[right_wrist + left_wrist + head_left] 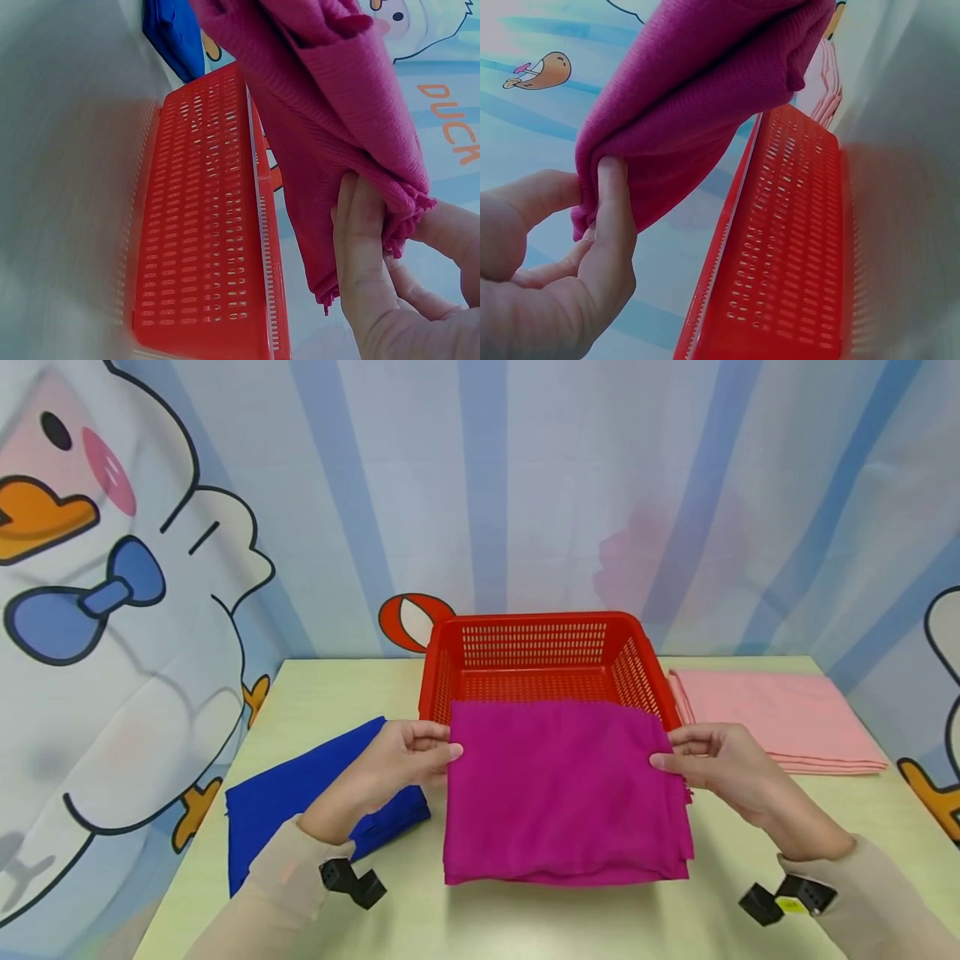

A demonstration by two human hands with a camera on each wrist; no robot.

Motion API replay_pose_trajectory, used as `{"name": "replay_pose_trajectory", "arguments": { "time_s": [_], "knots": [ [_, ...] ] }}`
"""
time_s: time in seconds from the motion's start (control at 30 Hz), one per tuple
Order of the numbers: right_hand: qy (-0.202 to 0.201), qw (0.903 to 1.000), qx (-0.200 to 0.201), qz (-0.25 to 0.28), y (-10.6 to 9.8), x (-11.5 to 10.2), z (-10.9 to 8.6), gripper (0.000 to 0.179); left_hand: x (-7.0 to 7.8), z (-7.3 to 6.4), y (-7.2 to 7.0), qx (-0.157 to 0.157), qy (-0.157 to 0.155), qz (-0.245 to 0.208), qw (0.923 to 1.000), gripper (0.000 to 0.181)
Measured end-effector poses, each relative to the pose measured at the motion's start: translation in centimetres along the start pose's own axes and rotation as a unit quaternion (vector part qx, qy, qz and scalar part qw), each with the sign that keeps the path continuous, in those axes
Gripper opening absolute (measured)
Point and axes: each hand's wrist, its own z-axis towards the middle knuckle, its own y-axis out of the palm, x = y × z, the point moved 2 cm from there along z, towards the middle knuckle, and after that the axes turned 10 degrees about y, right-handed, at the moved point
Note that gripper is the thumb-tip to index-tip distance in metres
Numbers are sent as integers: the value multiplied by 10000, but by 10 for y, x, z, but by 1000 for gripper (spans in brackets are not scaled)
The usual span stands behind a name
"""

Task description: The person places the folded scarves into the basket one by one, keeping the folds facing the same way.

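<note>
Two pinches on folded magenta cloth [558,793], head view: by left hand [401,768] at 9 o'clock, by right hand [726,772] at 3, likely to keep layers flat and together. Held off table [555,935]; red basket [534,646] at 12, near rim hidden, mouth open past cloth's far edge. Blue cloth [300,781] at 9, pink cloth [772,718] at 2, perhaps laid wide to free the middle.

Left wrist: squeezing folded edge between thumb and fingers; basket at 3, visible gap between.

Right wrist: pinching near frayed edge; basket at 9, seemingly tighter room; bare table beyond.
</note>
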Motion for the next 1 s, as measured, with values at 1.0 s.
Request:
{"name": "replay_pose_trajectory", "arguments": {
  "time_s": [1.0],
  "knots": [
    [13,9996,-245,151,-10,-32,32,9,15,35,-19,112,80,50,9999,35]
  ]
}}
